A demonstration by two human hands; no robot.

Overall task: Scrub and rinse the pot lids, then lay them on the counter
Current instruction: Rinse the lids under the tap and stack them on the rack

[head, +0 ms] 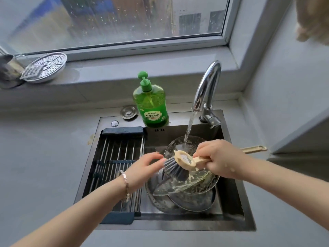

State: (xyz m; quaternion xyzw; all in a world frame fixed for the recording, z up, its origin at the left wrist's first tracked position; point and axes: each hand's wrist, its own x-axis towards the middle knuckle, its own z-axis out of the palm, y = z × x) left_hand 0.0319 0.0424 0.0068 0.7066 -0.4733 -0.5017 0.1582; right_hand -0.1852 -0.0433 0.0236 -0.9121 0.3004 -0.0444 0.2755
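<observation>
Metal pots [188, 202] are sitting stacked in the sink [231, 218], drying rack [117, 161] lying left | your right hand [220, 161] is clenching the brush [179, 166] handle, bristles pressing the soapy glass lid [194, 182] | your left hand [144, 168] is loosely spread, fingertips touching bristles | faucet [206, 90] is pouring beyond, soap bottle [151, 102] behind.
</observation>
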